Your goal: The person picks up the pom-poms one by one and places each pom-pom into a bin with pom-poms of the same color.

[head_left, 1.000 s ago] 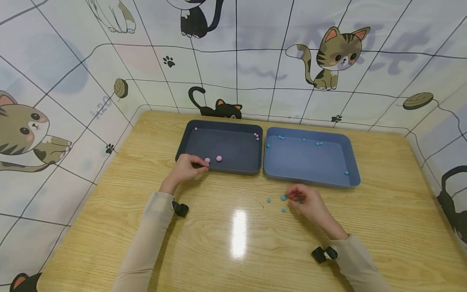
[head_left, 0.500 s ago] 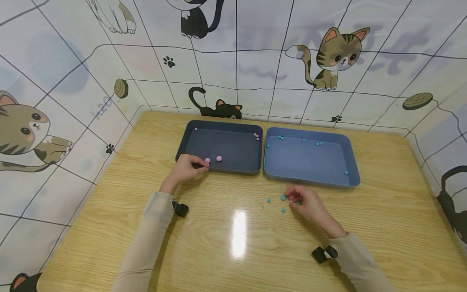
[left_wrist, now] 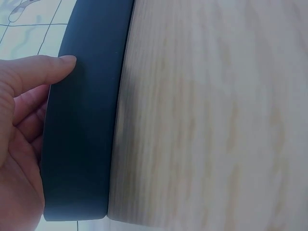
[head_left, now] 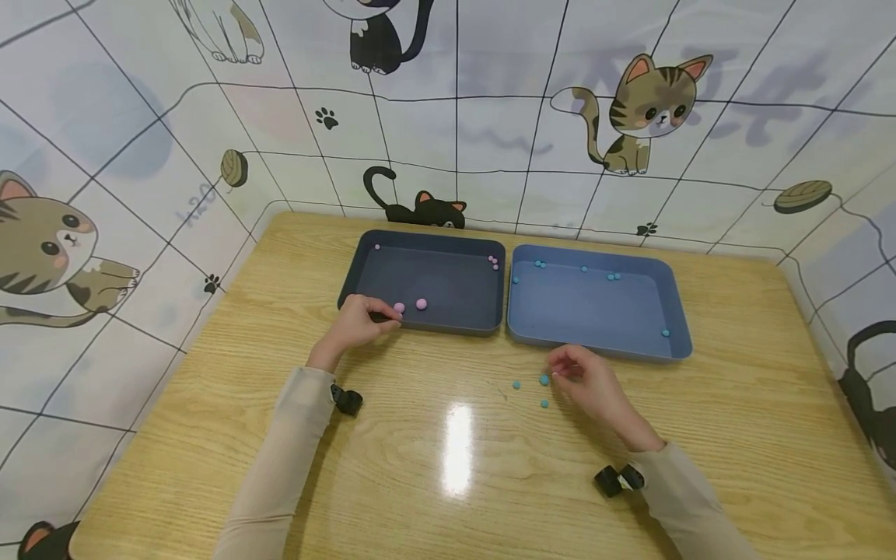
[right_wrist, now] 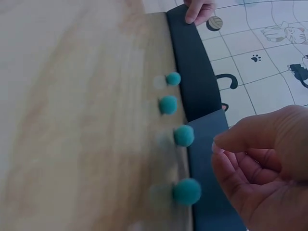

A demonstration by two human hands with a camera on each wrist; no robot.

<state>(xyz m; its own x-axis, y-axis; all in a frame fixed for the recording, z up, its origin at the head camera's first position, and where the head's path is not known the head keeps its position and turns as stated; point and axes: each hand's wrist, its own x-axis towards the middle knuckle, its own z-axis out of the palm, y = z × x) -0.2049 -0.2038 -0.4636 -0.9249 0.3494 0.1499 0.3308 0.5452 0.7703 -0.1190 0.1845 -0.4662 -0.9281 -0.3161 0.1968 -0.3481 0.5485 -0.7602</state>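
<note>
My left hand (head_left: 358, 320) grips the front wall of the dark tray (head_left: 455, 325). In the left wrist view its thumb lies on the tray's outer face, with the other fingers behind the wall. Two larger pink pom-poms (head_left: 421, 304) lie in that tray near these fingers. My right hand (head_left: 591, 385) is over the table before the blue tray (head_left: 595, 311). Its thumb and forefinger pinch a small pale pink pom-pom (right_wrist: 217, 148), mostly hidden by the fingertips. Several teal pom-poms (head_left: 544, 379) lie on the table by the right hand, one hidden under it in the head view.
The trays stand side by side at the back of the wooden table (head_left: 392, 467). Small pink pom-poms (head_left: 495, 261) lie in the dark tray's back corners, and several teal pom-poms (head_left: 611, 277) in the blue one. A cat-print sheet (head_left: 490, 132) rises behind.
My right hand has risen a little toward the blue tray, and a pink bit has come into sight at its fingertips. The left hand stays at the dark tray's wall.
</note>
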